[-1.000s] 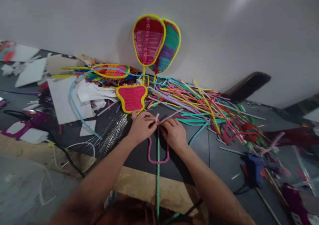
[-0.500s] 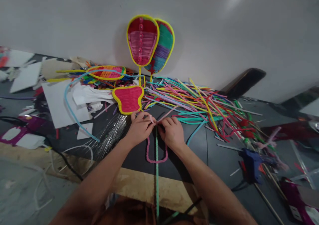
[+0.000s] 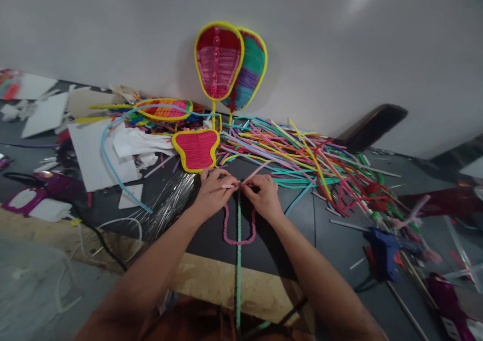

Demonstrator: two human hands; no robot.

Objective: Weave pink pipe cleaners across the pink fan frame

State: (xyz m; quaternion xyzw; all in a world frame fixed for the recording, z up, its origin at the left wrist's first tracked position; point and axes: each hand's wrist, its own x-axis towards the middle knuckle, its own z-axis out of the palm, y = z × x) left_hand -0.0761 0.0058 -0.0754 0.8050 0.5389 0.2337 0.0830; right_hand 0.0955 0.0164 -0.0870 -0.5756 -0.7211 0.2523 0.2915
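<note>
Both hands meet above the dark tabletop, fingertips nearly touching. My left hand [image 3: 216, 192] pinches a pink pipe cleaner [image 3: 239, 242], one light pink end of which sticks out leftward between the fingers. My right hand [image 3: 264, 196] is closed on the same pink strand, and another end rises from it to the upper right. Below the hands the pink strand hangs in a U-shaped loop. A mint green twisted pipe cleaner [image 3: 238, 275] runs from the fingertips down through that loop towards my body. Fingers hide where the strands join.
Just beyond my left hand lies a yellow-edged pink shape [image 3: 196, 152]. Two yellow-rimmed paddle shapes [image 3: 219, 69] lean on the white wall [image 3: 320, 54]. Loose pipe cleaners [image 3: 279, 145] are heaped behind my right hand. A blue glue gun [image 3: 381, 253] is at right, silvery strands [image 3: 169, 205] at left.
The light pink end at my left fingers has swung from pointing up to lying leftward. Both hands stay pinched together, with fingers slightly shifted. The whole view has moved slightly.
</note>
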